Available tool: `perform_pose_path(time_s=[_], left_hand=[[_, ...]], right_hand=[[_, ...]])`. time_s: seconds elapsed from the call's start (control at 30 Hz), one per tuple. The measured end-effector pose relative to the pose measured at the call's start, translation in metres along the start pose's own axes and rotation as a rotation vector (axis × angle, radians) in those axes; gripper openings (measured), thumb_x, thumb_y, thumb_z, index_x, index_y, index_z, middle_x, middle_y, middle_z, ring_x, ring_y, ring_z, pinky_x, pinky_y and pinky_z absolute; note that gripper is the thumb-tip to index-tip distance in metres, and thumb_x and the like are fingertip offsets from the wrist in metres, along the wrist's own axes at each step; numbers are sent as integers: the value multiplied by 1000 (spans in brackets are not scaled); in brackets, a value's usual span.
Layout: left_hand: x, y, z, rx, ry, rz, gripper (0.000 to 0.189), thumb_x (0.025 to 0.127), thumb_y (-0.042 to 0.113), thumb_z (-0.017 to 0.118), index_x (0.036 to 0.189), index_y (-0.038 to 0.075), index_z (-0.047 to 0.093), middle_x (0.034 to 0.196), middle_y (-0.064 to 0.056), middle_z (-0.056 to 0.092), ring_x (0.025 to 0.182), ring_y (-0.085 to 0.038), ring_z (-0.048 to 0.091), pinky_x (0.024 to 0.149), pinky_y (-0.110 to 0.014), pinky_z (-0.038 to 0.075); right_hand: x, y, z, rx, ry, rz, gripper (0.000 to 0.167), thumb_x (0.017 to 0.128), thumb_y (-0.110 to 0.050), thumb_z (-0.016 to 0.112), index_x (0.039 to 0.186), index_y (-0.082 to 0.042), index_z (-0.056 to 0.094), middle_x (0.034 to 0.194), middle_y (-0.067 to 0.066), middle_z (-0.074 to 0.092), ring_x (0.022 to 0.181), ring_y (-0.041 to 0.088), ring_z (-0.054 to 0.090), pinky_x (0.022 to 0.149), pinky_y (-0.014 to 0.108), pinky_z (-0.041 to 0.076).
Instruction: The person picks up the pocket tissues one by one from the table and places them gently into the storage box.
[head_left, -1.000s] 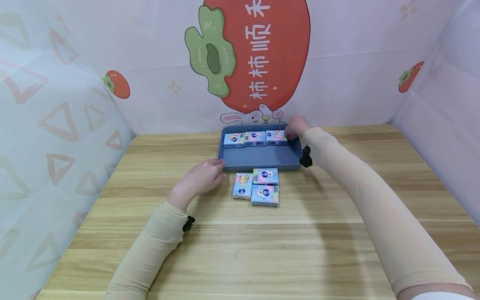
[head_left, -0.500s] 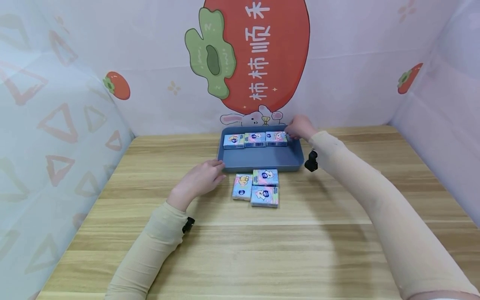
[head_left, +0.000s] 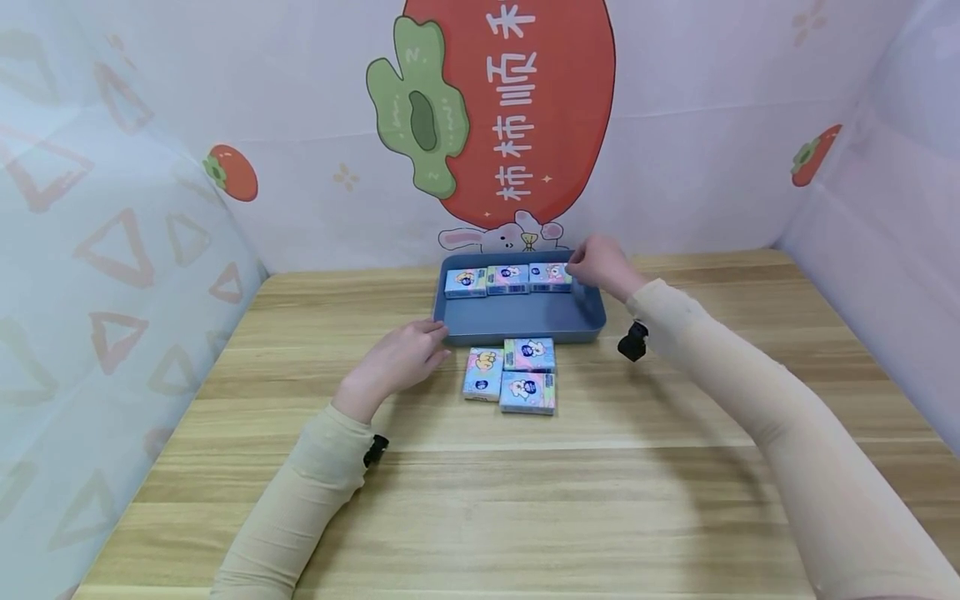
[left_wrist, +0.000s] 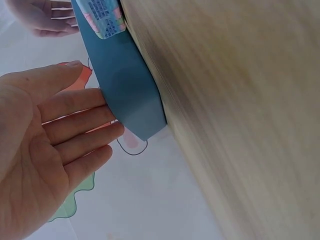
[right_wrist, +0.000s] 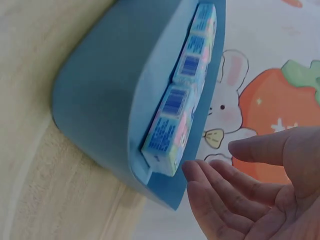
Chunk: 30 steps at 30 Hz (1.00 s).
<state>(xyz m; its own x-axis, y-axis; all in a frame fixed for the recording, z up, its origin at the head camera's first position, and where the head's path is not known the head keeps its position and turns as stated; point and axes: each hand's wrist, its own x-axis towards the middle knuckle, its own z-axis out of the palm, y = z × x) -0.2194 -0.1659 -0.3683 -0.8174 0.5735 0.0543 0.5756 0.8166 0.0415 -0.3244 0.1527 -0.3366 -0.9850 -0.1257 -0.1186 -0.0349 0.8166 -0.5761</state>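
Note:
Three small light-blue packs with cartoon prints stand in a row along the far wall of a blue-grey tray [head_left: 517, 317]. My right hand [head_left: 603, 265] is at the tray's far right corner, fingertips right by the rightmost pack [head_left: 550, 277]. In the right wrist view its fingers are loosely bent around nothing, a little off the end of that pack [right_wrist: 167, 132]. My left hand [head_left: 397, 360] lies at the tray's near left corner, and its extended fingertips [left_wrist: 112, 127] touch the tray's outer wall in the left wrist view.
Three more packs lie on the wooden table just in front of the tray: one upright-turned pack [head_left: 483, 373] and two stacked sideways, a far one [head_left: 529, 354] and a near one [head_left: 528, 392]. A printed cloth backdrop [head_left: 675, 167] rises right behind the tray.
My right wrist and forearm have swung outward to the right while the fingers stay near the rightmost pack. The left hand, tray and packs keep their places.

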Motion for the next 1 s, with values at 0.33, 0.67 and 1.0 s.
perform_pose_path(time_s=[0.33,0.67,1.0], left_hand=[[0,0,0,-6,1,-7,41,95,22,58,125,-5,58,130,-22,57,123,-35,53,104,-45,45],[0,0,0,-10,1,-7,40,95,23,58,125,-4,58,130,-22,57,123,-34,53,105,-44,45],[-1,0,0,-9,0,-6,40,94,22,58,125,-5,58,130,-22,57,123,-35,54,104,-44,45]], right_hand=[[-22,-4,10,-24,8,-72,25,93,-20,59,108,-2,66,104,16,65,87,28,59,73,35,58],[-46,-6,22,-88,-4,-136,22,92,-21,61,105,-4,67,101,14,67,87,24,62,72,33,58],[-68,-7,32,-107,-22,-180,21,92,-23,61,102,-7,69,95,9,69,85,21,65,73,33,58]])
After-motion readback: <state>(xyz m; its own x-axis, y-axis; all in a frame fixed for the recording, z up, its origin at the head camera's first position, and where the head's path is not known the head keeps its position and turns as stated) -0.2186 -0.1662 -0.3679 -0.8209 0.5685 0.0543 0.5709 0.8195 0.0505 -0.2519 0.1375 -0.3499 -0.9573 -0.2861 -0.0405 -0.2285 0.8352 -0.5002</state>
